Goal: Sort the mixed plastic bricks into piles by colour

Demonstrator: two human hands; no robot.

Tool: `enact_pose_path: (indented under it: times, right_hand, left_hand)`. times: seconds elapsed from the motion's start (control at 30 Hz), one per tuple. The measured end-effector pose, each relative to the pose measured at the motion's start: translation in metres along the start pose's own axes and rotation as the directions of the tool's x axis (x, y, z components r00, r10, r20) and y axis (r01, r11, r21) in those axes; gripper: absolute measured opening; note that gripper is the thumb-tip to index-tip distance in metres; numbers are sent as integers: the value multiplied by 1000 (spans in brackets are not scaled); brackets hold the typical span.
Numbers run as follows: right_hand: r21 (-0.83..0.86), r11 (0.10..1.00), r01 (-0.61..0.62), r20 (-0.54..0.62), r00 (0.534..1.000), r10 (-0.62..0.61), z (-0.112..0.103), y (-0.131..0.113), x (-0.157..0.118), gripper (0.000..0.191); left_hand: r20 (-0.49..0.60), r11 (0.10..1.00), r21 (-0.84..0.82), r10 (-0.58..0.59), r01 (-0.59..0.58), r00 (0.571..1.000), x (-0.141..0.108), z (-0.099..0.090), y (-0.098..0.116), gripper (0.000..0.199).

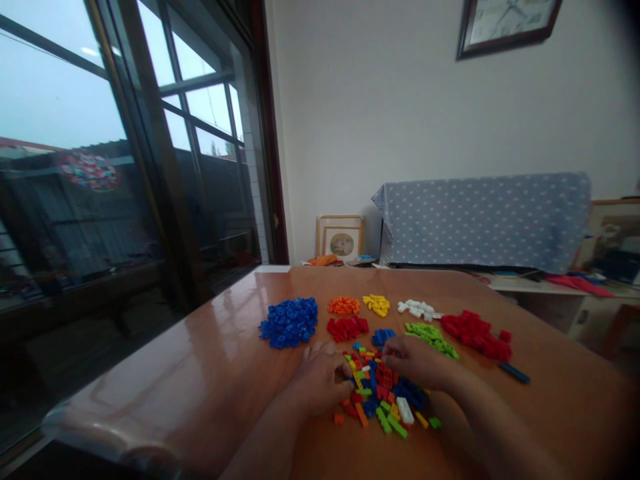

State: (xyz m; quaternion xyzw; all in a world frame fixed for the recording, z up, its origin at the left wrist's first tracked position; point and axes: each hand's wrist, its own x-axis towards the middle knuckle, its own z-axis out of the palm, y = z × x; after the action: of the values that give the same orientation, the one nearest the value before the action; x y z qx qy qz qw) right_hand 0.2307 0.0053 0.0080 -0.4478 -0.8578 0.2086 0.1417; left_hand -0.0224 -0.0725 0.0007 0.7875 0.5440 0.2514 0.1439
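A mixed pile of coloured toy building bricks lies on the table in front of me, with red, blue, green, yellow, orange and white pieces. My left hand rests at the pile's left edge, thumb and forefinger apart beside the bricks. Over the pile's right back part is my right hand, its fingers curled and pressed together; whatever they hold is hidden. A white brick and several green bricks lie at the pile's near side. Just behind the right hand's fingertips sits a small group of blue bricks.
Sorted piles stand farther back: blue, orange, dark red, yellow, white, lime green and red. A dark stick-like piece lies at right on the brown table.
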Motion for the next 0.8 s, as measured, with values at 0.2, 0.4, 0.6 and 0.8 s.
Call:
enact_pose_path:
  times: [0.2,0.4,0.6,0.8]
  right_hand:
    - [35,999,-5,-12,1000,6,3,7,2,22]
    - [34,999,-14,-33,999,15,3,9,3,26]
    - [20,999,-31,-31,999,31,2,8,2,27]
    - [24,999,-36,-44,998,37,1,7,2,25]
  left_hand:
    - [-76,999,-39,-28,25,997,2,-3,-8,14]
    - [-370,945,-236,-305,229,878,12,-4,-65,2]
    - [-489,887,-293,-459,356,742,11,-2,-103,18]
    - [-412,785,-494,-589,373,695,10,-1,-102,14]
